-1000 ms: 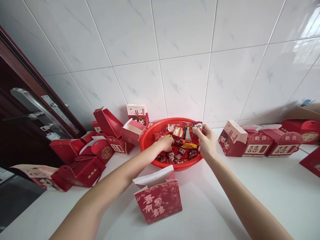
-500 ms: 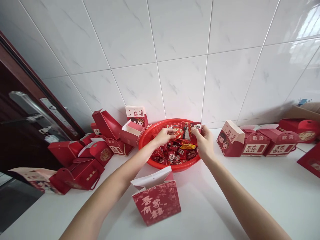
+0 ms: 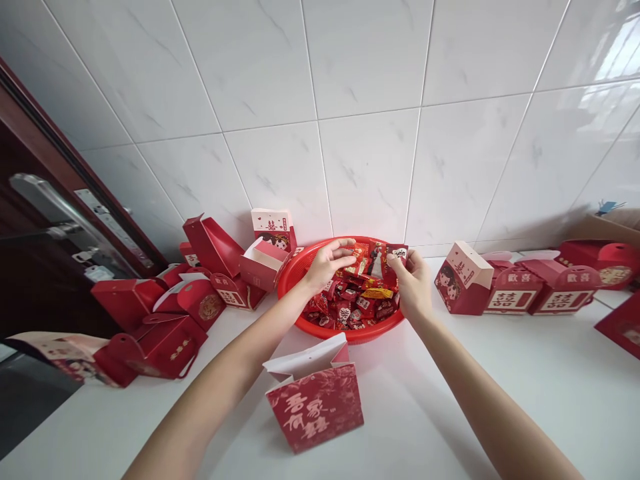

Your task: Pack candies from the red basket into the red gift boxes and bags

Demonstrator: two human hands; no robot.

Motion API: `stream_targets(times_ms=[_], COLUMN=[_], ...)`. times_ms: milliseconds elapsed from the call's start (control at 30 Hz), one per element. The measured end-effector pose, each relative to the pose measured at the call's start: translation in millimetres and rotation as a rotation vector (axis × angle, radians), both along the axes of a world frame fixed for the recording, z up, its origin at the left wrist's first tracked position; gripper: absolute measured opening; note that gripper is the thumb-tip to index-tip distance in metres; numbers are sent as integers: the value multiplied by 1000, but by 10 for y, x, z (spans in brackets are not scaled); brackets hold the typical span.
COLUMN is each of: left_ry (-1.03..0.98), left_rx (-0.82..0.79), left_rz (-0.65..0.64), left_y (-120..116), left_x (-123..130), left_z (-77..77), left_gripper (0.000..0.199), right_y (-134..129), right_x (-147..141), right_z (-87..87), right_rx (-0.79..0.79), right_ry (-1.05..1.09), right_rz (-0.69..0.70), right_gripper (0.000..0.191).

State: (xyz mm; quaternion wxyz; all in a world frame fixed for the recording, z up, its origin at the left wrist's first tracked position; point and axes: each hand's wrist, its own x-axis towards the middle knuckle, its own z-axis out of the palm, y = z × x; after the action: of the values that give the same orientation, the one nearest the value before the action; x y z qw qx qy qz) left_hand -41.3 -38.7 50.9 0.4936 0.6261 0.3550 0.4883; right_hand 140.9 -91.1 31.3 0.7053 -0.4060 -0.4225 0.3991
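Over the red plastic basket (image 3: 367, 335), my left hand (image 3: 329, 265) pinches a red and gold candy packet (image 3: 358, 259). My right hand (image 3: 411, 283) grips a dark red candy packet (image 3: 381, 261) with a white figure printed on it. The two packets are side by side, their inner edges close together or touching. Below them, wrapped candies (image 3: 350, 308) fill the basket, mostly red, with a yellow one (image 3: 377, 293) on top. In front of the basket a red paper gift box (image 3: 320, 407) stands upright with its top open.
Several red gift boxes (image 3: 165, 343) crowd the left of the white table (image 3: 410, 427), some open. More boxes (image 3: 513, 287) line the right side. A tiled wall (image 3: 370, 173) rises behind. At far left is a dark door with a metal handle (image 3: 65, 213).
Both hands hold their packets nearly in place; the left packet has tilted and come closer to the right one. The view has shifted slightly.
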Motion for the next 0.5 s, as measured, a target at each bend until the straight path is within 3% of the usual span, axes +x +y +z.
stream_targets(times_ms=[500], left_ry=[94], left_rx=[87], left_rz=[-179], left_y=[-84], left_x=[82], left_z=[10], left_gripper=[45], right_y=[-46], right_x=[21], right_z=[56], right_rx=[9], right_ry=[-120], right_rz=[172], right_gripper=[38])
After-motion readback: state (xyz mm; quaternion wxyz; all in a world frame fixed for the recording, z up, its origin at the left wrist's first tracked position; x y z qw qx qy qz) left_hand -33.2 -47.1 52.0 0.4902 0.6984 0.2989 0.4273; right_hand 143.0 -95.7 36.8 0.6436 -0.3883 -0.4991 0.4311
